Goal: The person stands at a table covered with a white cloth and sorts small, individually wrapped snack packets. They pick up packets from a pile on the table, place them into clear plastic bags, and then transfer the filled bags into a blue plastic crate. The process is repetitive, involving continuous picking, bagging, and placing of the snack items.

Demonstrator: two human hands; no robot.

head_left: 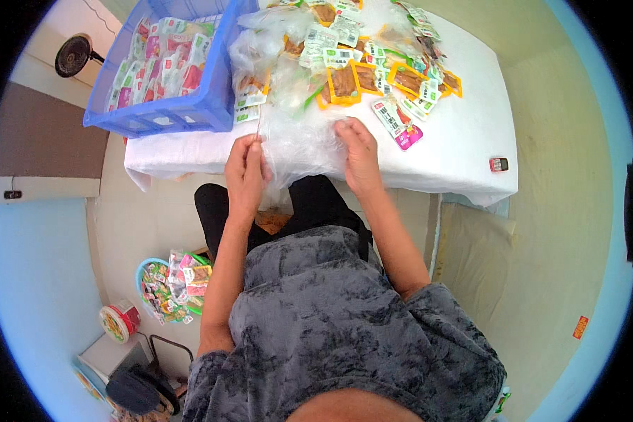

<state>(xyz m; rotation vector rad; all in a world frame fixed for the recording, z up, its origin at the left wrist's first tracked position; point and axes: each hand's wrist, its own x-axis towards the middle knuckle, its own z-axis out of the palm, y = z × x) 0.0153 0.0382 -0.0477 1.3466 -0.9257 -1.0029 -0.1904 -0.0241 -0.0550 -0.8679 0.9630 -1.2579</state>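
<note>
1. Okay — the clear plastic bag (302, 144) sits between the two hands, partly on the white-clothed surface (475, 105), its lower part drooping over the front edge toward the lap.
2. Left hand (245, 169): thumb and fingers closed in a pinch at the bag's left side. Nothing else visible in that grip.
3. Right hand (359, 155): fingers curled, thumb and fingertips together on the bag's upper right side. The two hands are apart, with the bag's crumpled film spanning the gap.
4. Far side of the bag: a heap of food sachets (343, 81), yellow-edged and white-green, starts just beyond it. More loose clear bags (253, 49) lie at the heap's left, so the film boundaries are hard to separate there.
5. Left limit: blue crate (162, 121) filled with upright packets (165, 63); its near right corner is just beyond the left hand — tight on that side.
6. Right side: one white-and-pink packet (399, 124) lies near the right hand, beyond it and to the right. Widest room is past that, across the cloth to a small red-and-black device (499, 164) near the right edge.
7. Near side: both forearms cross the front edge, dark-trousered legs (316, 204) below.
</note>
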